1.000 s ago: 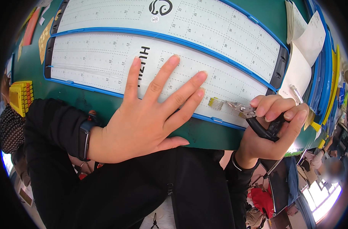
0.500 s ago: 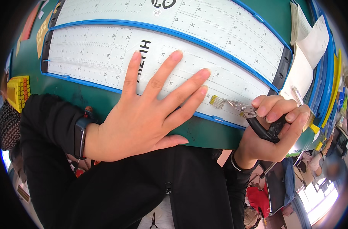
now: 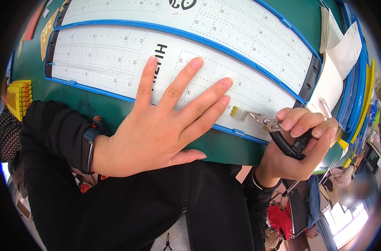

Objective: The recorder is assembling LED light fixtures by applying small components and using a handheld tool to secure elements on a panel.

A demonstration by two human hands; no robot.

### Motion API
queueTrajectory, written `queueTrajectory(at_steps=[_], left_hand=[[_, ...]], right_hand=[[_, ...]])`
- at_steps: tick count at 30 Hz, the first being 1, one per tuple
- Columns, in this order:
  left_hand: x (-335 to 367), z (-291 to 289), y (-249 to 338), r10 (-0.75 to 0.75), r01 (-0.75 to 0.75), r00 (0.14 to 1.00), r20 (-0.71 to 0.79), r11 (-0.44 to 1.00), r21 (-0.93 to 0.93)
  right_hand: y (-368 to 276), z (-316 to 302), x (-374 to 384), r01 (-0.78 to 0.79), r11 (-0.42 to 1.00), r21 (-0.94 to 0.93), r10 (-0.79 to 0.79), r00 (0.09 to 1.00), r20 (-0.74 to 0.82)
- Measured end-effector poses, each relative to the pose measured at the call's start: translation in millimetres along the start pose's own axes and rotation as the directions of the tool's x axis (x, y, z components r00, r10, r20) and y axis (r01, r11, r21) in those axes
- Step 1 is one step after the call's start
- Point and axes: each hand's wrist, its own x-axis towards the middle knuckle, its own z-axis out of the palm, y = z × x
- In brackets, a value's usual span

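My left hand lies flat with fingers spread on a long white panel framed in blue, pressing it against the green table. My right hand is closed on black-handled pliers. The pliers' jaws pinch a small yellow comb-like strip lying on the panel's near edge, just right of my left fingertips. A second white blue-framed panel lies beyond the first.
White paper sheets lie at the table's right end beside stacked blue and yellow trays. A yellow ridged block sits at the far left. My dark-clothed lap fills the lower view; a red item lies on the floor.
Both hands have stayed almost where they were. The view has shifted slightly, and the pliers still hold the yellow strip at the panel's edge.
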Motion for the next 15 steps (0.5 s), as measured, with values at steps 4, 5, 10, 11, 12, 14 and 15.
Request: queueTrajectory(at_steps=[4, 5, 10, 11, 12, 14, 15], left_hand=[[2, -2, -1, 0.001, -0.001, 1.0, 0.003, 1.0, -0.001], [3, -3, -2, 0.007, -0.007, 1.0, 0.0, 1.0, 0.002], [2, -5, -4, 0.029, -0.029, 0.998, -0.05, 1.0, 0.0], [4, -3, -4, 0.084, -0.083, 0.993, -0.085, 0.996, 0.024], [2, 2, -3, 0.115, -0.109, 0.987, -0.11, 0.993, 0.055], [0, 6, -2, 0.086, -0.073, 0.979, -0.186, 0.995, 0.075], [-1, 7, -2, 0.114, -0.082, 0.973, -0.201, 0.983, 0.163]], right_hand=[[-1, 0, 1, -0.005, 1.0, -0.018, 0.005, 1.0, 0.012], [-2, 0, 2, -0.001, 1.0, -0.029, 0.001, 1.0, 0.021], [-32, -1, 16, 0.251, 0.966, -0.058, -0.24, 0.958, 0.156], [-46, -9, 28, 0.317, 0.886, -0.339, -0.231, 0.934, 0.271], [-55, -17, 39, 0.385, 0.733, -0.56, -0.184, 0.906, 0.382], [-44, 11, 70, 0.469, 0.356, -0.808, -0.102, 0.879, 0.466], [-31, 13, 89, 0.551, 0.367, -0.75, -0.091, 0.823, 0.56]])
